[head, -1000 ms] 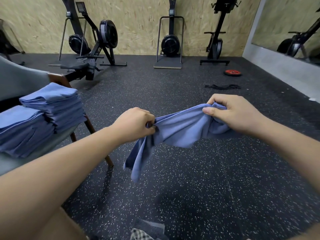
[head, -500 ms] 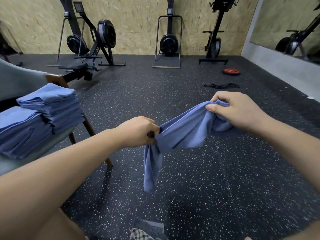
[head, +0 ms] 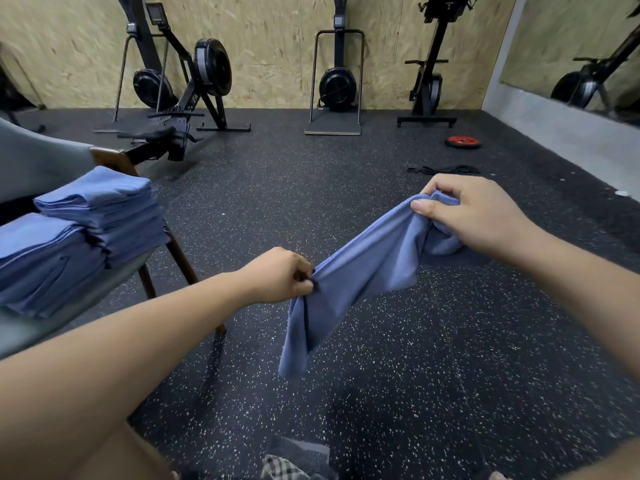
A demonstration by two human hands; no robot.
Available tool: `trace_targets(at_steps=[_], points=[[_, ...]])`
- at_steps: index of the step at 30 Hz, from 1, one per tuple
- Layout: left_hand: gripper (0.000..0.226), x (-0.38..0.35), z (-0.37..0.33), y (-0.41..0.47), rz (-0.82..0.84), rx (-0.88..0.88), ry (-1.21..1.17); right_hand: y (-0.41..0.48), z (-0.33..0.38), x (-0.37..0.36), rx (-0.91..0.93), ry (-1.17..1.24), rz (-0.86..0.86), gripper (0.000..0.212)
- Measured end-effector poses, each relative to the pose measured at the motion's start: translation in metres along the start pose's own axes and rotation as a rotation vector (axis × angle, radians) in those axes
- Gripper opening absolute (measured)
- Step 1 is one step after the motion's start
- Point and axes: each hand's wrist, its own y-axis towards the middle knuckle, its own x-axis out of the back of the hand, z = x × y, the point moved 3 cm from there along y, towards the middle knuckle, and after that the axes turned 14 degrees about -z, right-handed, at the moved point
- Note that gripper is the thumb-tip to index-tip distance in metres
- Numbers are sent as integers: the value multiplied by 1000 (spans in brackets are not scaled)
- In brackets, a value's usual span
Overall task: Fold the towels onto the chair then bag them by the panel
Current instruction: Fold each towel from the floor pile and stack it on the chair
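Observation:
A blue towel (head: 360, 271) stretches in the air between both hands above the floor. My left hand (head: 277, 275) pinches its lower end, and a loose tail hangs down below that grip. My right hand (head: 474, 216) holds the bunched upper end, higher and to the right. At the left stands a grey chair (head: 31, 327) with wooden legs. Two stacks of folded blue towels (head: 100, 209) lie side by side on its seat.
Black speckled rubber floor (head: 381, 393) spreads all around. Rowing and ski machines (head: 187, 81) stand along the wooden panel wall (head: 277, 36) at the back. A red weight plate (head: 463, 142) and a black strap lie far right. Some cloth (head: 298, 462) lies at the bottom edge.
My left hand has slid along the towel, down and to the right, while my right hand rose a little. The towel is pulled more taut and its tail hangs straighter.

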Motion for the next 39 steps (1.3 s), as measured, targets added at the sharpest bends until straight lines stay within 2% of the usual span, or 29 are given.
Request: trace_targets(at_steps=[8, 12, 19, 23, 26, 34, 39], points=[[11, 5, 33, -4, 23, 138, 45, 10, -30, 14, -114, -29, -149, 18], [4, 14, 62, -11, 2, 252, 82, 9, -59, 10, -196, -75, -153, 18], [20, 23, 88, -18, 25, 371, 134, -6, -97, -18, -293, -138, -51, 21], [12, 23, 72, -11, 13, 306, 136, -11, -101, -35, -287, -154, 7, 21], [15, 27, 49, -1, -1, 204, 90, -13, -91, -45, -264, -146, 63, 21], [14, 37, -28, 11, -5, -18, -17, -29, -26, -73, -110, -39, 240, 19], [12, 45, -70, 7, -15, -150, -86, -45, 21, -80, -88, 134, 390, 30]])
